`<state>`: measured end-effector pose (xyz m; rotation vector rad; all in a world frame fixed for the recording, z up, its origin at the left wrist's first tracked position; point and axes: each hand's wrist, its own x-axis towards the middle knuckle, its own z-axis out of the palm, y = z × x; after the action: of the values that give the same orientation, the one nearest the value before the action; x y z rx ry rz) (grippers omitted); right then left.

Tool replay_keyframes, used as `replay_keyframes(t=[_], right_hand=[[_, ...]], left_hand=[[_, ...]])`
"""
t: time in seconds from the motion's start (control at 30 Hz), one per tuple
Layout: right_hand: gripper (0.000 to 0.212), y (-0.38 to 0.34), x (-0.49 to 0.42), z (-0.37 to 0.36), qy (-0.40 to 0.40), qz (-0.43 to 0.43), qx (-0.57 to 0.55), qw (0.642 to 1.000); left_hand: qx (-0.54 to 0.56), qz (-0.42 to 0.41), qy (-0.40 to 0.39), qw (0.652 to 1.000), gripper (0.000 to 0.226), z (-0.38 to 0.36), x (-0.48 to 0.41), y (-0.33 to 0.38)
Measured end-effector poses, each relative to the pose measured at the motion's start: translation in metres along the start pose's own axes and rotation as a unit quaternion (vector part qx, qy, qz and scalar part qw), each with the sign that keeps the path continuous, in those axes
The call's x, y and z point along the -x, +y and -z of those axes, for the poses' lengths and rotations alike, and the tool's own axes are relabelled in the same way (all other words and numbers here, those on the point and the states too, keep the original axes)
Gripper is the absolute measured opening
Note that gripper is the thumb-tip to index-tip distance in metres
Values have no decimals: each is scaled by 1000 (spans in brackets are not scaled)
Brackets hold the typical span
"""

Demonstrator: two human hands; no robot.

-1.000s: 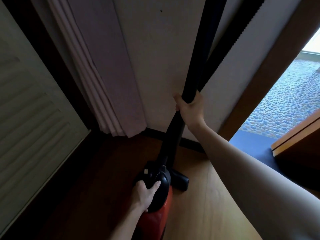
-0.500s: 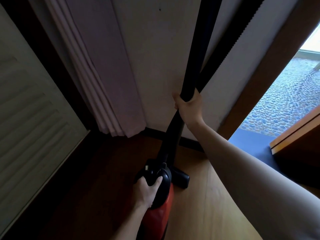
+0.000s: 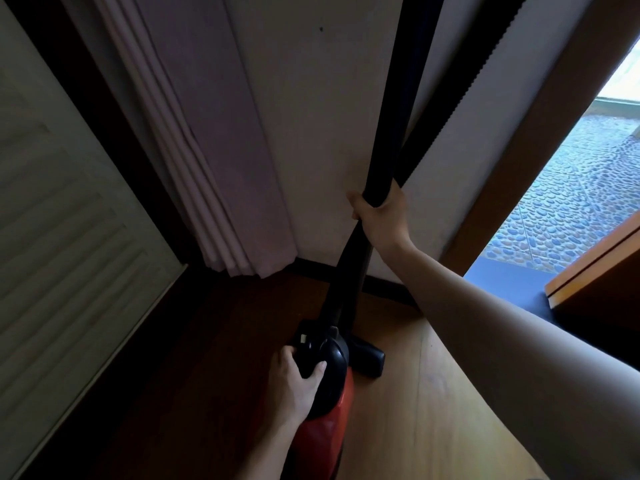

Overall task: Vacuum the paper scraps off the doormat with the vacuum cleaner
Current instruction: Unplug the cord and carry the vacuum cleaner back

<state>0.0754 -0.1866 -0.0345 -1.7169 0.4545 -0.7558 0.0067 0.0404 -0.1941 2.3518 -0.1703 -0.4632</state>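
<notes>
A red and black vacuum cleaner (image 3: 332, 407) stands on the wooden floor near the wall. My left hand (image 3: 294, 379) grips the black handle on top of its body. Its black tube (image 3: 398, 133) rises upright along the wall, and my right hand (image 3: 379, 216) is wrapped around it at mid-height. The black floor nozzle (image 3: 369, 358) rests on the floor behind the body. A ribbed black hose (image 3: 460, 95) runs up beside the tube. A dark mat (image 3: 502, 285) lies at the doorway on the right; no paper scraps are visible on it.
A folded pale curtain (image 3: 207, 150) hangs in the corner at left. A louvred door (image 3: 59, 220) fills the left side. A wooden door frame (image 3: 540, 140) and a wooden door edge (image 3: 595, 268) border the opening to a pebbled patio (image 3: 571, 209).
The view has shifted slightly and my left hand has slid a little higher on the vacuum handle. My right hand keeps its hold on the tube.
</notes>
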Motion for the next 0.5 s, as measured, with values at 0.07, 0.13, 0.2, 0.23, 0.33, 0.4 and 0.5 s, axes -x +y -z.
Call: replay_keyframes(t=[0.07, 0.13, 0.2, 0.23, 0.33, 0.4, 0.5], right_hand=[[26, 3, 1, 1, -6, -7, 12, 1000], [33, 7, 3, 4, -21, -10, 32, 999], [37, 11, 8, 9, -36, -13, 48, 998], [40, 12, 11, 12, -40, -14, 57, 997], [54, 12, 18, 21, -48, -27, 84, 995], [62, 11, 22, 26, -59, -32, 117, 991], [62, 13, 25, 35, -96, -12, 176, 980]], left_hand=[[-15, -10, 6, 1000, 59, 0, 2, -1], [-31, -18, 12, 999, 60, 1, 3, -2], [-35, -19, 6, 999, 62, 3, 5, -3], [-36, -22, -2, 999, 63, 5, 7, -3], [-35, -24, -25, 999, 65, 15, 7, -3], [-46, -39, -27, 998, 66, 25, 4, 3], [-54, -79, -27, 995, 73, 42, -12, 26]])
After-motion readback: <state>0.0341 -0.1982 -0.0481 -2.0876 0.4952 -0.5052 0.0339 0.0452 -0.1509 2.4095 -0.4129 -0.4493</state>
